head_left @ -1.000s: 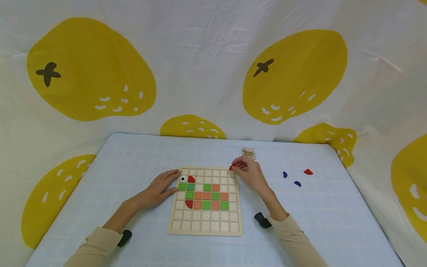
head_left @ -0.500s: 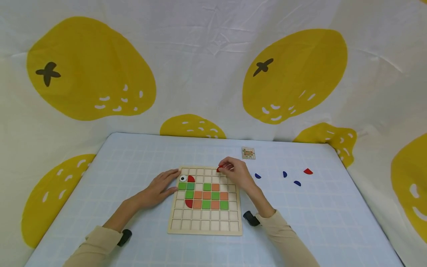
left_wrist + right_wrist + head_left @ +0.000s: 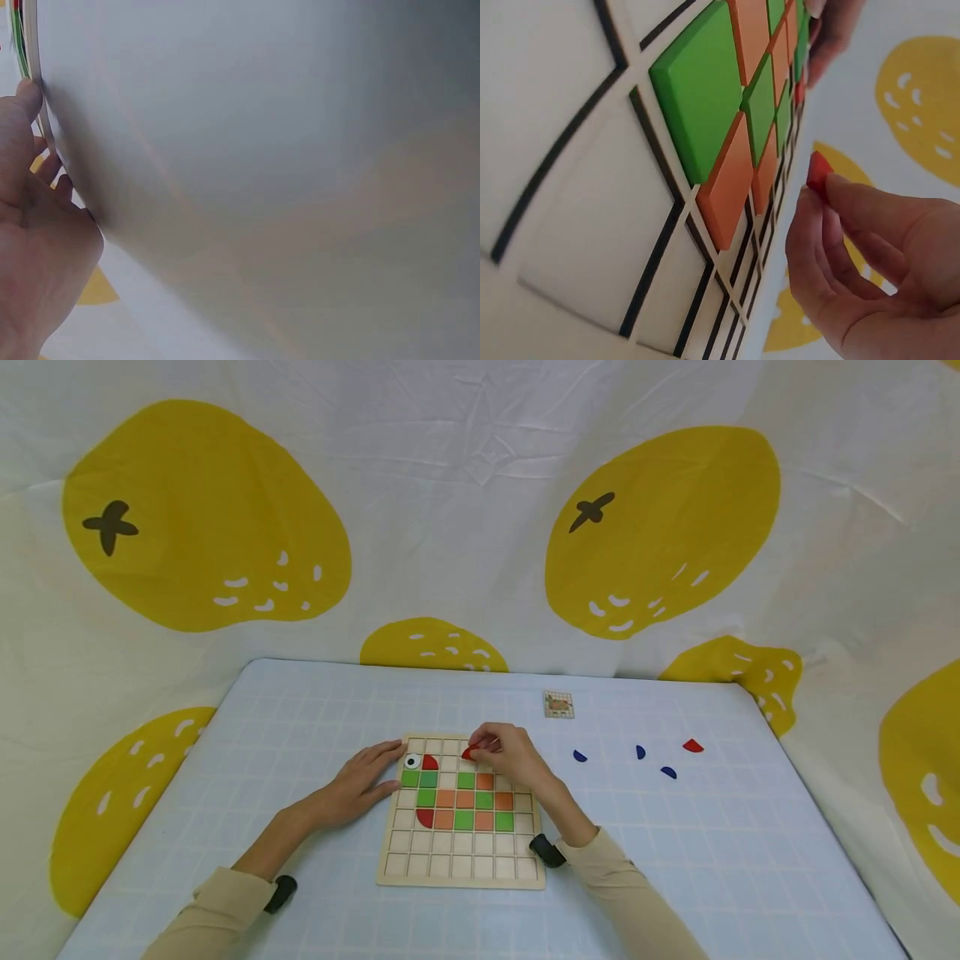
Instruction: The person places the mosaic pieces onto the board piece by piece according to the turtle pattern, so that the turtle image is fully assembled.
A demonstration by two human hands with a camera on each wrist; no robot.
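Note:
A wooden grid board (image 3: 461, 867) lies on the table with green and orange square tiles, red quarter-round tiles and an eye tile set in its cells. Between thumb and fingers my right hand (image 3: 513, 756) pinches a red rounded tile (image 3: 469, 752) over the board's upper middle; the right wrist view shows that red tile (image 3: 819, 170) at the fingertips. My left hand (image 3: 358, 787) rests against the board's left edge, its fingers fairly straight. In the left wrist view, the left hand (image 3: 37, 217) touches the board's edge, and most of the board lies out of sight.
Blue half-round tiles (image 3: 669, 772) and a red quarter-round tile (image 3: 693, 746) lie on the table right of the board. A small picture card (image 3: 558, 704) lies behind it. A white cloth with yellow fruit print (image 3: 480, 485) hangs at the table's back.
My right hand has carried the red tile leftward from the board's upper right corner to its upper middle, uncovering a blue tile on the table. The left hand stays put.

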